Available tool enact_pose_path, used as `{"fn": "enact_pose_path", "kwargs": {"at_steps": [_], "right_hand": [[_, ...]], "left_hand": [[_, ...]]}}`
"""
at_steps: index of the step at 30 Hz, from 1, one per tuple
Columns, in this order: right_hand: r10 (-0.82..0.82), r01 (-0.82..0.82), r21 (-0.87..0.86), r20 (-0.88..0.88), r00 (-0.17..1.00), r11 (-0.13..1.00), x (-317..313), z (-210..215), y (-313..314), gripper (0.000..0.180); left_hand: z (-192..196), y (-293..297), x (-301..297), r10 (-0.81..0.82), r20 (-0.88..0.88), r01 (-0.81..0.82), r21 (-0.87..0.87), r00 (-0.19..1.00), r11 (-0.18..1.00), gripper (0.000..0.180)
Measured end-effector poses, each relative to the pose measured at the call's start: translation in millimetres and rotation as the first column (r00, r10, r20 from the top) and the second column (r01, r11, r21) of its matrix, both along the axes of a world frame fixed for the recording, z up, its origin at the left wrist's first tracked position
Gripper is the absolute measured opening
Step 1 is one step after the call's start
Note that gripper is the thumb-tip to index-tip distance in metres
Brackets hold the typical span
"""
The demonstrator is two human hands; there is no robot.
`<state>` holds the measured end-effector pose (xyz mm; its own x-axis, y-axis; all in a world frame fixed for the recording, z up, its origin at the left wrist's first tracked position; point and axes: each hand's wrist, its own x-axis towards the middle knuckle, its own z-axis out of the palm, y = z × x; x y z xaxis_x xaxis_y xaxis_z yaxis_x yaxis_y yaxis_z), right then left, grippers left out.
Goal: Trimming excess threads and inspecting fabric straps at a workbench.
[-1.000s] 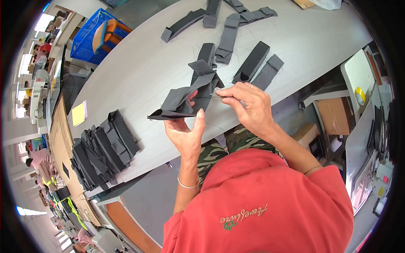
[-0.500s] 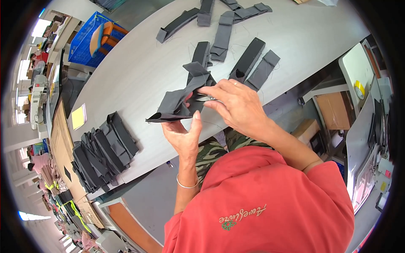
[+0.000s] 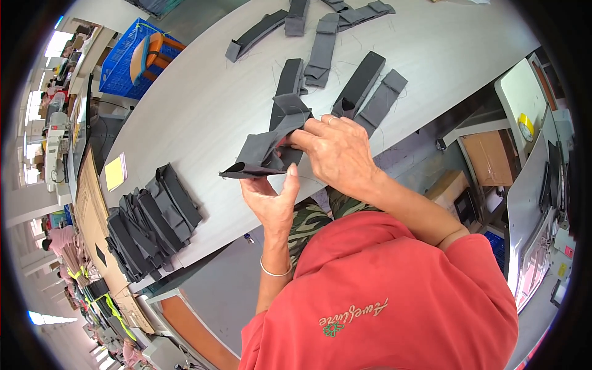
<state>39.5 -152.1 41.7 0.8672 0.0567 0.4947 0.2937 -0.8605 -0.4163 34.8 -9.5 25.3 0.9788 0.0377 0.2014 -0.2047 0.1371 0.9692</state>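
My left hand [image 3: 271, 200] is closed on a folded dark grey fabric piece [image 3: 258, 151], thumb on the near side, holding it up over the table's near edge. The piece has an open, pocket-like fold at its left end. My right hand [image 3: 338, 150] is closed, its fingertips tucked into the fabric's right side. Metal thread snips showed between its fingers half a second ago; now the hand and cloth hide them. Just beyond the held piece lies another grey strip [image 3: 288, 77]. Right of it are a black-faced strip [image 3: 362, 80] and a grey strip [image 3: 383, 102] with loose threads.
On the pale table [image 3: 203, 92], a row of stacked dark fabric pieces [image 3: 154, 222] lies at left, near a yellow notepad [image 3: 115, 172]. More strips [image 3: 322, 49] lie at the far side. A blue crate [image 3: 123, 65] stands beyond the left edge; cardboard boxes [image 3: 487, 159] are at right.
My right hand has moved slightly left and deeper into the fabric, and the snips have gone out of sight. My left hand and the held piece have shifted a little right.
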Motion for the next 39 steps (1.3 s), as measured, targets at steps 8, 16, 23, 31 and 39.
{"fn": "enact_pose_path", "kwargs": {"at_steps": [8, 16, 23, 31, 39], "right_hand": [[0.091, -0.061, 0.228, -0.124, 0.988, 0.972, -6, 6, -13, 0.016], [0.269, -0.058, 0.675, -0.212, 0.939, 0.736, -12, 8, -36, 0.026], [0.191, -0.078, 0.393, -0.256, 0.948, 0.916, -7, -2, -37, 0.016], [0.825, -0.099, 0.885, -0.378, 0.420, 0.455, -20, 16, -68, 0.003], [0.538, 0.021, 0.828, -0.384, 0.750, 0.561, -18, -1, -50, 0.014]], "left_hand": [[4, 6, 4, -0.023, 0.013, 0.022, 0.039, 1.000, 0.999, 0.055], [10, 15, 9, -0.073, -0.028, 0.072, -0.048, 0.997, 0.996, 0.053], [21, 18, 5, -0.201, -0.097, 0.188, -0.135, 0.975, 0.973, 0.046], [13, 30, 9, -0.298, -0.277, 0.203, -0.324, 0.913, 0.924, 0.040], [-9, 26, 10, -0.331, -0.384, 0.233, -0.279, 0.862, 0.932, 0.043]]}}
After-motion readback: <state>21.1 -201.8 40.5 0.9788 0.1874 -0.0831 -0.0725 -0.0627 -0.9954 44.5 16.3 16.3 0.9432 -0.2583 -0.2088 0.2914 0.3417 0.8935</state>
